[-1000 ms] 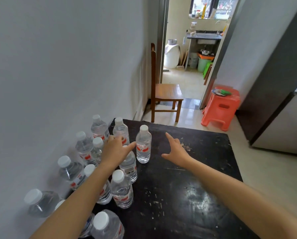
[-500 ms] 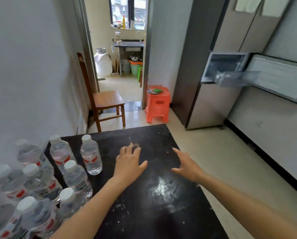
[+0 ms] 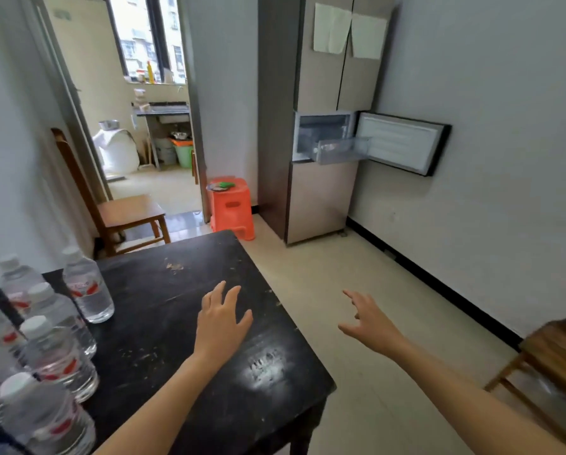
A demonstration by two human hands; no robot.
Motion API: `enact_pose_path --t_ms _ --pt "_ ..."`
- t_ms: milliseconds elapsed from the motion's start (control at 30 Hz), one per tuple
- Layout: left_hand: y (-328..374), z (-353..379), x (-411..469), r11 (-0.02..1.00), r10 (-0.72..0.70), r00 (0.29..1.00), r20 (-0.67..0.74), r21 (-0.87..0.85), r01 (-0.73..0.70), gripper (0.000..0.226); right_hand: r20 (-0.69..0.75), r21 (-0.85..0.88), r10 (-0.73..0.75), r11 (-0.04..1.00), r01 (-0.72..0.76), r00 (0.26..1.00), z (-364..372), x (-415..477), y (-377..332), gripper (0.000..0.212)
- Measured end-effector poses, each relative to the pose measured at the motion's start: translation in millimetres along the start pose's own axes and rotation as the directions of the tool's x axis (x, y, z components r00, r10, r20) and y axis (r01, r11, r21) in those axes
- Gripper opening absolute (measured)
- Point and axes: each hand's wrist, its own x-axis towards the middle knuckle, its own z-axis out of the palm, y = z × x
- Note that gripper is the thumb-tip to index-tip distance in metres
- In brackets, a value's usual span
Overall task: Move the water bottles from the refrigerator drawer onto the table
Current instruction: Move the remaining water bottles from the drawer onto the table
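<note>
Several clear water bottles (image 3: 87, 290) with white caps and red labels stand on the left side of the black table (image 3: 176, 310). My left hand (image 3: 222, 320) hovers over the table's middle, fingers spread, holding nothing. Over the floor to the right of the table, my right hand (image 3: 370, 320) is stretched out, empty with relaxed fingers. Across the room stands the refrigerator (image 3: 321, 198) with a small door (image 3: 403, 142) swung open. Its clear drawer (image 3: 340, 149) is pulled out. Something pale lies inside; I cannot tell what it is.
An orange plastic stool (image 3: 232, 208) stands left of the refrigerator by a doorway. A wooden chair (image 3: 124, 215) sits beyond the table by the left wall. Another wooden chair (image 3: 550, 359) is at the right edge. Pale tiled floor (image 3: 337, 277) lies between the table and the refrigerator.
The view has swung right from the bottles toward the refrigerator. Both hands moved right, away from the bottles; my right hand is now past the table's edge.
</note>
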Motion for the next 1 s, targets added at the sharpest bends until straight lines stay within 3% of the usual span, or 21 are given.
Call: enact_pose_path --t_ms 200,367,700,833,1000 --pt "40 23 -84 1.0 0.001 0.997 0.078 -0.008 0.0 0.055 -0.021 0.029 0.108 0.994 -0.108 0.994 -18 -93 58 0.07" --pt "72 20 -116 0.998 0.066 0.992 0.108 -0.018 -0.065 0.056 -0.113 -0.082 0.081 0.993 -0.09 0.99 -35 -162 83 0.068" --pt "115 16 -166 0.944 0.323 0.931 0.173 -0.13 -0.303 0.058 -0.388 -0.343 0.15 0.892 -0.293 0.909 -48 -298 99 0.06" --pt "125 12 -184 0.929 0.36 0.918 0.166 -0.156 -0.336 0.067 -0.41 -0.404 0.152 0.854 -0.329 0.899 -50 -330 99 0.062" --pt "160 13 -203 0.889 0.449 0.877 0.173 -0.191 -0.417 0.062 -0.445 -0.409 0.185 0.828 -0.383 0.876 -54 -356 109 0.061"
